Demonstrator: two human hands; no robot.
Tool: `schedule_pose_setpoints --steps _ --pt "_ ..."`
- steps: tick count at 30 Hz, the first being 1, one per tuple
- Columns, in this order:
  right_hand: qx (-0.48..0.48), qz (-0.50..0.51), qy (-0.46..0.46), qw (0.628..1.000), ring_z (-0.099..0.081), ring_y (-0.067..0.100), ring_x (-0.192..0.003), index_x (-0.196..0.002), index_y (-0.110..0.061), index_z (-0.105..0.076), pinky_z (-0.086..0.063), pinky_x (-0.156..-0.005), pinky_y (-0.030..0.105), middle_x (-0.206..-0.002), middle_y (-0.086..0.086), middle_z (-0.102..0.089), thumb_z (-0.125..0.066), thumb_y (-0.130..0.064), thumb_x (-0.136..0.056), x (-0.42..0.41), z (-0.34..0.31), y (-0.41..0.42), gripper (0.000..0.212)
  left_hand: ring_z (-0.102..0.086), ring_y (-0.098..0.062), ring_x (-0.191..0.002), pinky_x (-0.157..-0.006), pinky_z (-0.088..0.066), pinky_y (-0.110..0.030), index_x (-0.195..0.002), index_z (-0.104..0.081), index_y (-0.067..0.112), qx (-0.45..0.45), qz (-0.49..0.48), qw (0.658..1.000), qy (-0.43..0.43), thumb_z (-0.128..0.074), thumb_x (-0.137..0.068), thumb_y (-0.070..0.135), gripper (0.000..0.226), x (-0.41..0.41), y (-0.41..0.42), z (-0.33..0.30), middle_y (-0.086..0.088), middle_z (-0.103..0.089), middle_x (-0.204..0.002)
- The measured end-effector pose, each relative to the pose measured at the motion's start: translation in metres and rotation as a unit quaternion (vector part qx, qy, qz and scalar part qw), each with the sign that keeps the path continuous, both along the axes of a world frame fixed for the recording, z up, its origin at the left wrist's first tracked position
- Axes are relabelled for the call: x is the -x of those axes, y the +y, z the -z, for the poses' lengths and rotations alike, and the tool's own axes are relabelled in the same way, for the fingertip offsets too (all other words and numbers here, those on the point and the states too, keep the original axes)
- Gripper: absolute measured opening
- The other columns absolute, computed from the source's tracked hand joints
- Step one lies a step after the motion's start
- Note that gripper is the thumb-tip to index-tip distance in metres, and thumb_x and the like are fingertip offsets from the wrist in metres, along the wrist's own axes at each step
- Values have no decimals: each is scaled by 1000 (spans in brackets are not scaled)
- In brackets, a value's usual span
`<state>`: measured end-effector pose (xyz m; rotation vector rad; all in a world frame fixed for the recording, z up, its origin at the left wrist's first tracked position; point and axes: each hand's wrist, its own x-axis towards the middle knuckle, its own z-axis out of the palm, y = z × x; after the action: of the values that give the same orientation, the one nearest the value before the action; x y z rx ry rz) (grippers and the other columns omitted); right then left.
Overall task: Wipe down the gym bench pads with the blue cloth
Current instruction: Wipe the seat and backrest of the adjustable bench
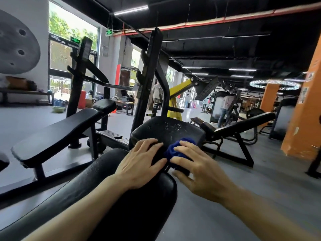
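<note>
A long black bench pad (97, 188) runs from the lower left toward the centre. Beyond its end sits a worn black seat pad (166, 129) with scuffed white flecks. My left hand (140, 164) lies flat with spread fingers across the gap between the two pads. A bunched blue cloth (177, 148) sits at the seat pad's near right edge. My right hand (196, 173) covers the cloth, fingers curled over it and thumb beneath.
A black rack upright (147, 80) rises behind the seat pad. Another black bench (57, 131) stands to the left, an incline bench (243, 124) to the right. An orange pillar (305, 119) is far right. Two people stand in the background. Grey floor surrounds the benches.
</note>
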<state>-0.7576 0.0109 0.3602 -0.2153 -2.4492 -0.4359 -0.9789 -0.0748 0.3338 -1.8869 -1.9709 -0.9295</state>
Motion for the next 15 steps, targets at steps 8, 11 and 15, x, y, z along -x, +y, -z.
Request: schedule_pose_setpoints --steps 8,11,15 --pt "108 118 95 983 -64 18 -104 -102 -23 -73 -48 -96 33 -104 -6 -69 -70 -23 -93 10 -62 81 9 -14 -2 -148 -116 -31 -30 -157 -30 34 4 2 1000 -10 -38 -97 66 67 0 -4 1 21 -22 -155" --pt "109 136 89 981 -65 18 -106 -102 -21 -74 -44 -96 23 -105 -4 -71 -72 -22 -91 20 -57 62 12 -20 -2 -145 -113 -35 -29 -157 -30 36 22 22 999 12 -38 -97 67 67 9 -8 -6 23 -25 -153" --pt "73 57 19 996 -55 8 -126 -102 -23 -74 -35 -106 13 -121 -7 -68 -75 -28 -89 24 -19 4 14 -24 -3 -145 -120 -29 -29 -155 -31 44 22 28 997 63 -29 -96 70 65 34 -8 -5 22 -29 -154"
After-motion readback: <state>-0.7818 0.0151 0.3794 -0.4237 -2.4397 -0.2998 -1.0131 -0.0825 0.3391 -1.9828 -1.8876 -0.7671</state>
